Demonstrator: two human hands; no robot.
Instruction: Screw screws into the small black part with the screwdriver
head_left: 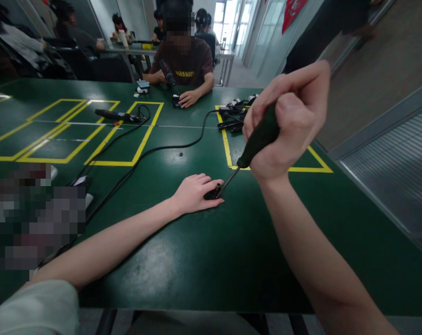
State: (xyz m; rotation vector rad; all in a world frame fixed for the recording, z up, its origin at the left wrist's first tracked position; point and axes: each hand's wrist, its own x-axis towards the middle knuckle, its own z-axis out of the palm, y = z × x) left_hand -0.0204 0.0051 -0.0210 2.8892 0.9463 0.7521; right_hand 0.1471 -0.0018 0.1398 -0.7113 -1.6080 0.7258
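Note:
My right hand (pixel 291 121) is closed around the dark handle of a screwdriver (pixel 259 137), raised above the table. The screwdriver's thin metal shaft slants down to the left, and its tip meets a small black part (pixel 211 193) on the green tabletop. My left hand (pixel 196 194) grips that part between thumb and fingers, pressing it against the table. The part's exact kind is too small to make out, and the fingers cover some of it.
A black cable (pixel 155 149) runs across the table. An electric screwdriver (pixel 118 115) lies inside yellow tape at the left. Black parts (pixel 234 114) sit in the right taped area. Opposite, a person (pixel 186 60) works with a power tool. Blurred items (pixel 50 223) lie near left.

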